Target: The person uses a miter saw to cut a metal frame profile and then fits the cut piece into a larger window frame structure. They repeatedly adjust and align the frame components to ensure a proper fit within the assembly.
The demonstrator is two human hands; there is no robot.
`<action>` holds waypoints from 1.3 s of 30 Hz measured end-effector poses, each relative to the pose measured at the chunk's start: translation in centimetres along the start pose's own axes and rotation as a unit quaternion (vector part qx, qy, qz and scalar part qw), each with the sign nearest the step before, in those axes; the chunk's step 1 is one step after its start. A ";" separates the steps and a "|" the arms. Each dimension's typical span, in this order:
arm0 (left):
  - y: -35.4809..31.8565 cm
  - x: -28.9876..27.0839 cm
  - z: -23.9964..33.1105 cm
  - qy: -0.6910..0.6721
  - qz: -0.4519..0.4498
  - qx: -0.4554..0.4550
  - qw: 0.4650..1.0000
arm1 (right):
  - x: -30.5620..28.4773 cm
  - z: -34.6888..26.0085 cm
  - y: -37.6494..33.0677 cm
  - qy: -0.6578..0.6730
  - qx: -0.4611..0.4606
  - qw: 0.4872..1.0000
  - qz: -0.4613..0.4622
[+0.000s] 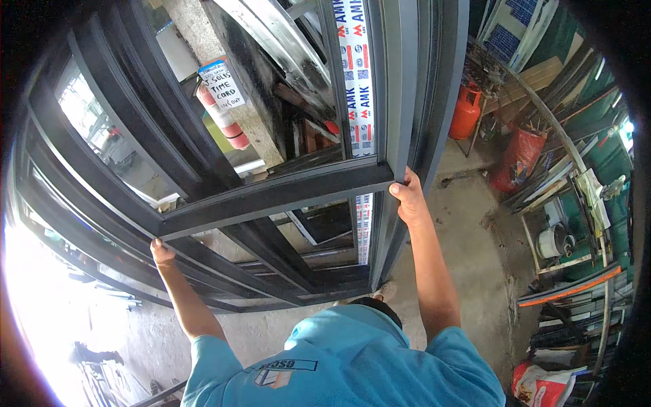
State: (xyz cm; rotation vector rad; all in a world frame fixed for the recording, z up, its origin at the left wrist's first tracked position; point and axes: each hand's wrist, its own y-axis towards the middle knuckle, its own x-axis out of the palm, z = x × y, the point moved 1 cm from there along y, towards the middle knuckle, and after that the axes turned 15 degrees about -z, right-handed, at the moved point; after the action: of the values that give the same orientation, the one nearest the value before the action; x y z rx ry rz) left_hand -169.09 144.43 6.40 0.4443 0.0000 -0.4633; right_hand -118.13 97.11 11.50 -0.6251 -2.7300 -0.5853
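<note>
A tall dark grey metal frame [285, 197], of the window or door kind, stands upright in front of me. My right hand [409, 198] is closed round its right upright, where the crossbar joins, with the thumb on the near face. Lower down at the left, my left hand [162, 252] grips the left upright just under the crossbar; most of its fingers are hidden behind the metal. Printed white film [358, 81] runs along a profile behind the frame's right side. More dark frames [129, 88] stand close behind and to the left.
An orange gas cylinder [466, 110] and a red drum [519, 157] stand at the right. Racks of metal lengths [576, 325] line the far right, with a red and white sack [542, 386] below. A concrete pillar [230, 88] rises beyond the frame.
</note>
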 end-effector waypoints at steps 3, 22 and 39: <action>-0.8 -5.2 0.6 0.297 -0.022 0.122 0.947 | 0.7 0.3 0.4 0.015 -0.002 1.000 -0.016; -0.3 -5.3 -2.0 0.361 -0.056 0.149 0.919 | 0.5 0.0 0.3 -0.003 0.002 1.000 -0.011; -0.4 -6.8 -3.4 0.179 -0.037 0.026 0.983 | 0.8 -0.1 0.5 -0.001 -0.004 1.000 -0.016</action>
State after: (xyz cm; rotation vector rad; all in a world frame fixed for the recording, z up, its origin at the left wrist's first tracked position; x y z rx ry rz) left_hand -175.06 148.47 3.81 0.5766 0.3541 -0.4524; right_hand -118.60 97.77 12.06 -0.5866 -2.7457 -0.6043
